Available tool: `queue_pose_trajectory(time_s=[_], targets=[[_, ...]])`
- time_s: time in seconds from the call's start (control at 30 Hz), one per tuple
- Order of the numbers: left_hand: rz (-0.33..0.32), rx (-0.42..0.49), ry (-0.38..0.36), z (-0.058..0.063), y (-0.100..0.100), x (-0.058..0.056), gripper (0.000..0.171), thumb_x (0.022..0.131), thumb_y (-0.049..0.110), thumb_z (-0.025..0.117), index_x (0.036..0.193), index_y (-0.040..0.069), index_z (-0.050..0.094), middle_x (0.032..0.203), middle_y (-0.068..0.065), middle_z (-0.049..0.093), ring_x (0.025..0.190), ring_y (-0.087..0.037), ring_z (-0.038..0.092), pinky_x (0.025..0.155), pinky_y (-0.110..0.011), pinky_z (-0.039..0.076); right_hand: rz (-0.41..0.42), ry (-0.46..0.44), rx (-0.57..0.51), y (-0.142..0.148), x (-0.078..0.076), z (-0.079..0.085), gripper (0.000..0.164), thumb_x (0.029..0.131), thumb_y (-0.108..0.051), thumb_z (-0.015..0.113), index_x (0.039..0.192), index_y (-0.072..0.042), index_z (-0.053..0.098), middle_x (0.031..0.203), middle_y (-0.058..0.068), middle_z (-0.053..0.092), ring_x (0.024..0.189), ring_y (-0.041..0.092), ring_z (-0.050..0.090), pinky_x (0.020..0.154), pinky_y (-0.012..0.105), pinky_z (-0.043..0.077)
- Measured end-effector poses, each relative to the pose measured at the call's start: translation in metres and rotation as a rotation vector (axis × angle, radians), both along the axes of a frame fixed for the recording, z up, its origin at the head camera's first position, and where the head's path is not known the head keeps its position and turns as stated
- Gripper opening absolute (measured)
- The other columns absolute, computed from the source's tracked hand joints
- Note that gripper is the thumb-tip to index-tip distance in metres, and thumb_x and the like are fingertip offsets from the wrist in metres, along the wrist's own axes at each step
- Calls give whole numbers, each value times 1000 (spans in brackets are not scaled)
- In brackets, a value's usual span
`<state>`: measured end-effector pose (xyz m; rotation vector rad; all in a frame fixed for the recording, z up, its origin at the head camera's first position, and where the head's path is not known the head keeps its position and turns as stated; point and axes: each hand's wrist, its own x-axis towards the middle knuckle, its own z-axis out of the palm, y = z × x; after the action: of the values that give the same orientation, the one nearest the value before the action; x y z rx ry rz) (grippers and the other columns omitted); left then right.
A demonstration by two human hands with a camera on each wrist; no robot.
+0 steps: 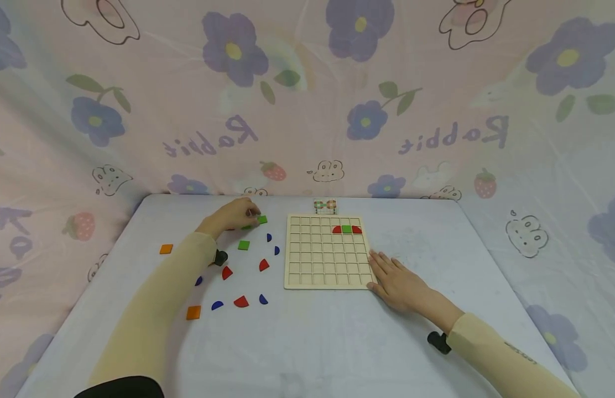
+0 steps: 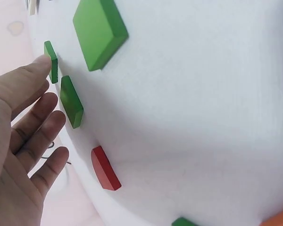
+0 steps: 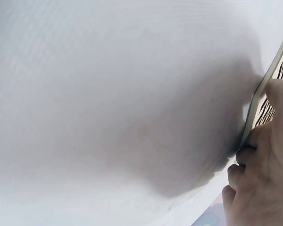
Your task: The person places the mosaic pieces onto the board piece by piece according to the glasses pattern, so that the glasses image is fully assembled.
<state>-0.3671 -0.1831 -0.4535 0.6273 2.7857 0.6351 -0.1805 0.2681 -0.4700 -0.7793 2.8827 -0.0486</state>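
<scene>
My left hand [image 1: 234,214] reaches to the far left part of the table, thumb and fingers bent at the edge of a small green square [image 1: 262,219]. In the left wrist view the thumb tip overlaps that green square [image 2: 54,70], and another green piece [image 2: 71,102] and a red piece [image 2: 105,168] lie beside the fingers. My right hand [image 1: 398,283] rests with extended fingers along the right edge of a pale wooden grid board [image 1: 327,287]. Near the board's top right, a green square [image 1: 346,229] sits between two red quarter-round pieces [image 1: 337,229].
Left of the board lie scattered blue half-rounds [image 1: 217,305], red wedges [image 1: 241,302], orange squares [image 1: 193,313] and another green square [image 1: 244,245]. A small patterned card [image 1: 325,207] sits behind the board. A printed cloth [image 1: 307,99] hangs around the white table [image 1: 337,342].
</scene>
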Motion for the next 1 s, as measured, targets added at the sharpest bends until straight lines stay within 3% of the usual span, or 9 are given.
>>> queue_pose_trajectory(time_s=[0.13,0.7,0.83,1.0], targets=[[15,-9,-13,-2,2,1,35,96,21,76,126,3,71,115,-11,63,105,-28,60,92,-43,53,-3,-7,-1,-1,0,0,68,111,-36,48,158,9,30,168,25,24,154,44,25,122,61,24],[24,-35,17,1,13,6,35,97,23,73,126,3,71,116,-9,65,107,-27,61,101,-46,51,-8,-7,0,1,0,-1,69,111,-37,47,159,9,29,168,25,23,154,44,24,123,60,23],[5,-10,40,8,22,11,35,97,24,73,125,4,72,117,-9,66,110,-28,62,101,-47,51,-13,-12,6,1,-1,-2,69,111,-38,46,159,8,29,169,24,22,154,44,24,123,60,23],[-63,6,89,15,38,15,33,96,25,74,124,6,72,119,-7,66,114,-27,62,101,-45,52,-12,-9,3,1,-1,-3,69,111,-37,46,159,8,29,169,24,22,154,44,24,123,60,23]])
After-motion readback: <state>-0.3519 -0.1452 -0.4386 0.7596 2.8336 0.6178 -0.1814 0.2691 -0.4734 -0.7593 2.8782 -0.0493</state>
